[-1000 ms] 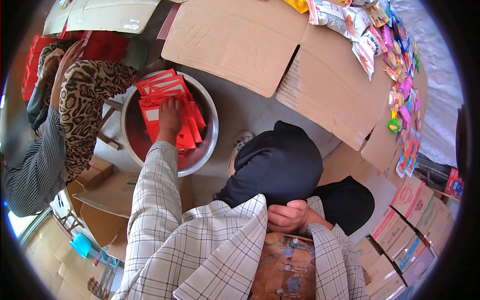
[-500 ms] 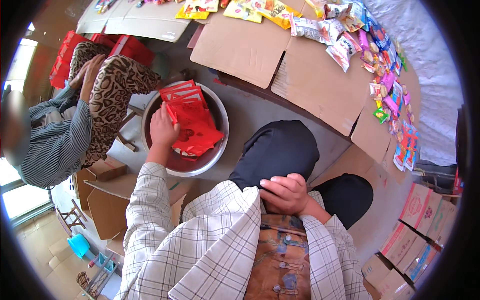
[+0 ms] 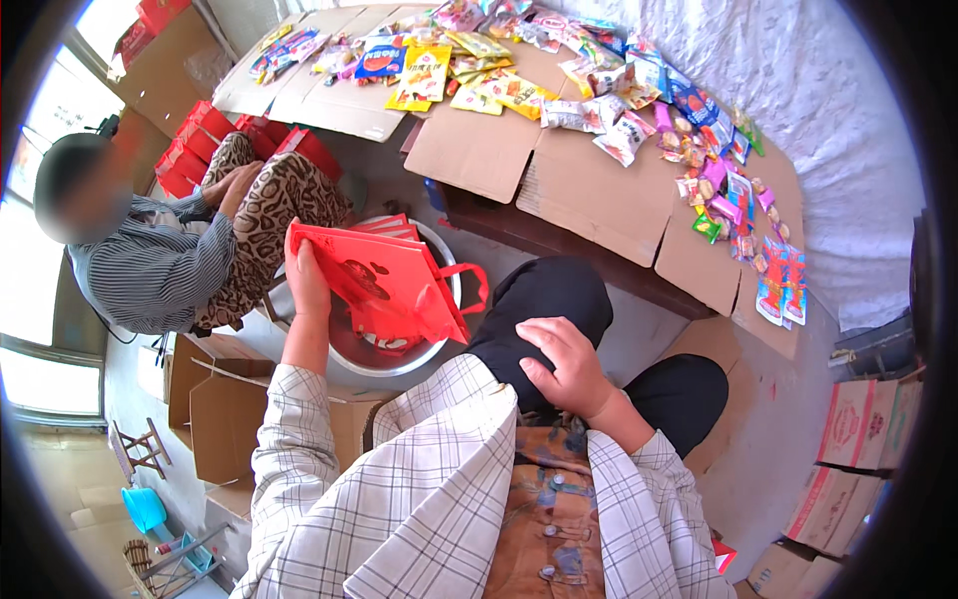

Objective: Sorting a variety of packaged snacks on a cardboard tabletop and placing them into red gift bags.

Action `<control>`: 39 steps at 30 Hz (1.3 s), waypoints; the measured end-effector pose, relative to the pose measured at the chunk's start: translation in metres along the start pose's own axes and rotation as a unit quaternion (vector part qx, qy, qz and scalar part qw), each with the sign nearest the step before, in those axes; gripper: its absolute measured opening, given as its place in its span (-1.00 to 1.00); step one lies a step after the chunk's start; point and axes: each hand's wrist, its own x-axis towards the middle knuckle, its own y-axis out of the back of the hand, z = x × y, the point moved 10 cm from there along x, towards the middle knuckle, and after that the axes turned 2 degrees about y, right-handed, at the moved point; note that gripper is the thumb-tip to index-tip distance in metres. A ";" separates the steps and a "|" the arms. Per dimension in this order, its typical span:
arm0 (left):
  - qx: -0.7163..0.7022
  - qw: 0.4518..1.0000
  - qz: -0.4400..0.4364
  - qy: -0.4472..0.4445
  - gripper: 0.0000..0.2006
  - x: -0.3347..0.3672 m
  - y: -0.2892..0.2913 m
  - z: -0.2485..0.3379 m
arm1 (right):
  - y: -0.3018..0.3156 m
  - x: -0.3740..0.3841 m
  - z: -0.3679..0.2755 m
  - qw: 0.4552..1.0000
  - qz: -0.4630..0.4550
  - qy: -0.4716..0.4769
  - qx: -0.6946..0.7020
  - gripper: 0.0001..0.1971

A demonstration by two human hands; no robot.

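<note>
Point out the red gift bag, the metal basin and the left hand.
red gift bag [image 3: 384, 285], head view, on its flat front face.
metal basin [image 3: 394, 361], head view, on its near rim.
left hand [image 3: 304, 280], head view, on its back, gripping the bag's edge.

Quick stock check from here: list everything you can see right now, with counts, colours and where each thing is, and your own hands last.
red gift bag: one, red with handles, held over the bowl
metal bowl: one, silver, on the floor ahead, more red bags inside
red bag stack: several, red, far left behind the seated person
snack packets: many, mixed colours, spread on the cardboard
flattened cardboard: several sheets, brown, across the top
printed cartons: several, red and white, lower right
seated person: one, striped top, leopard trousers, left
blue scoop: one, lower left
left hand: grips the red gift bag's edge
right hand: rests open on own knee
</note>
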 end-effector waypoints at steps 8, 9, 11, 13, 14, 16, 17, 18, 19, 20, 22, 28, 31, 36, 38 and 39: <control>-0.027 0.997 -0.064 -0.038 -0.50 -0.036 -0.054 0.036 | 0.033 0.005 -0.045 0.985 0.026 0.025 0.171 -0.63; -0.048 0.996 -0.069 -0.031 -0.50 -0.042 -0.065 0.039 | 0.037 0.005 -0.048 0.987 0.037 0.037 0.154 -0.63; -0.034 0.995 -0.085 -0.034 -0.49 -0.043 -0.070 0.033 | 0.043 0.002 -0.051 0.988 0.049 0.032 0.145 -0.60; -0.063 0.993 -0.100 -0.012 -0.49 -0.060 -0.094 0.044 | 0.046 -0.006 -0.043 0.984 0.062 -0.007 0.164 -0.60; -0.087 0.990 -0.108 0.010 -0.49 -0.066 -0.104 0.046 | 0.048 -0.009 -0.035 0.979 0.071 -0.044 0.188 -0.60; -0.081 0.991 -0.101 -0.010 -0.49 -0.068 -0.104 0.049 | 0.051 -0.009 -0.042 0.986 0.059 -0.018 0.158 -0.60; -0.081 0.992 -0.097 -0.004 -0.49 -0.072 -0.104 0.048 | 0.051 -0.008 -0.048 0.991 0.047 0.008 0.126 -0.61; -0.083 0.992 -0.093 0.002 -0.49 -0.076 -0.109 0.051 | 0.052 -0.007 -0.049 0.991 0.047 0.010 0.125 -0.61; -0.089 0.992 -0.093 0.005 -0.50 -0.080 -0.112 0.055 | 0.052 -0.008 -0.052 0.993 0.044 0.016 0.106 -0.61; -0.090 0.992 -0.091 0.002 -0.50 -0.082 -0.111 0.056 | 0.050 -0.008 -0.055 0.995 0.040 0.023 0.087 -0.62; -0.087 0.992 -0.093 0.008 -0.50 -0.086 -0.109 0.059 | 0.048 -0.013 -0.051 0.993 0.038 0.008 0.114 -0.62; -0.076 0.994 -0.063 -0.051 -0.48 -0.077 -0.089 0.051 | 0.031 -0.033 -0.002 0.899 0.036 -0.148 0.412 -0.52; -0.046 0.992 -0.080 -0.082 -0.46 -0.090 -0.100 0.067 | 0.013 -0.032 0.002 0.721 0.017 -0.161 0.674 -0.41; -0.091 0.983 -0.139 -0.072 -0.41 -0.127 -0.134 0.119 | 0.007 -0.040 0.017 0.744 -0.027 -0.182 0.643 -0.48; -0.043 0.972 -0.190 -0.131 -0.46 -0.147 -0.154 0.151 | 0.011 -0.040 0.027 0.813 -0.035 -0.181 0.552 -0.51; -0.015 0.970 -0.193 -0.145 -0.45 -0.149 -0.158 0.149 | 0.004 -0.036 0.035 0.810 -0.042 -0.181 0.556 -0.51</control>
